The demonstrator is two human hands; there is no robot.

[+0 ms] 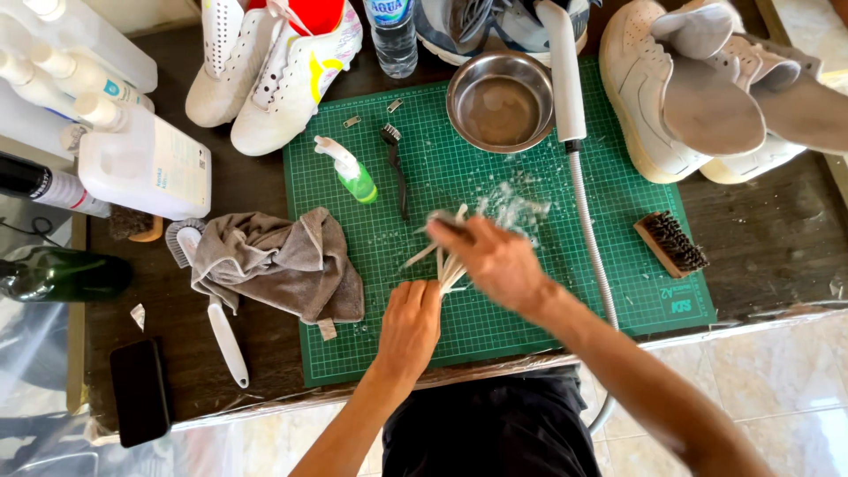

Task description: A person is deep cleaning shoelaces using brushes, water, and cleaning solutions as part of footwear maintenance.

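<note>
Shoelaces (pixel 444 265) pinched between left hand (pixel 409 325), right hand (pixel 495 261), mid-mat (pixel 530 336).

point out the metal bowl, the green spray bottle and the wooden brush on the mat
metal bowl (pixel 500 110), head view, on the bare inside bottom
green spray bottle (pixel 356 179), head view, on its green body
wooden brush (pixel 671 243), head view, on the dark bristles

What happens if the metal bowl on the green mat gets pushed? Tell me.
The metal bowl would probably slide readily, since its steel looks smooth. It seems light and thin-walled. Its wide, low shape makes tipping unlikely, though it could bump the white hose handle alongside it.
</note>
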